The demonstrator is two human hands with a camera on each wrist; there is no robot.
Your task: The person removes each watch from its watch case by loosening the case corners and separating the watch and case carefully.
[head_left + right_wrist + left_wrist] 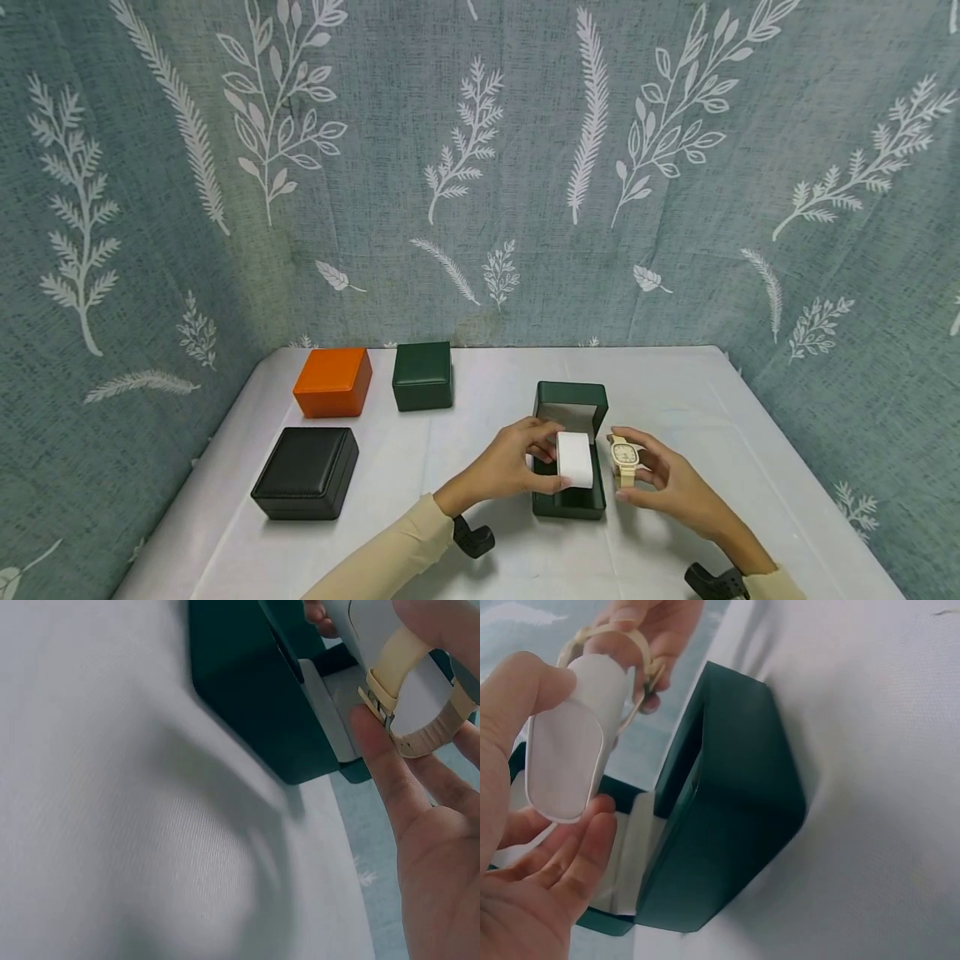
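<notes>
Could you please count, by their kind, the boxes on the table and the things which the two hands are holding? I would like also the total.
Closed boxes: 3 (orange box, closed green box, black box)
Open boxes: 1 (open green box)
Watches: 1 (pale yellow watch, right hand)
Cushions: 1 (white cushion, left hand)
Total: 6

From here I see passage between black box (307, 473) and left hand (513, 458). Beyond the cushion (574, 460), raised lid (572, 392) blocks the far approach; right hand (667, 482) blocks the right side.
</notes>
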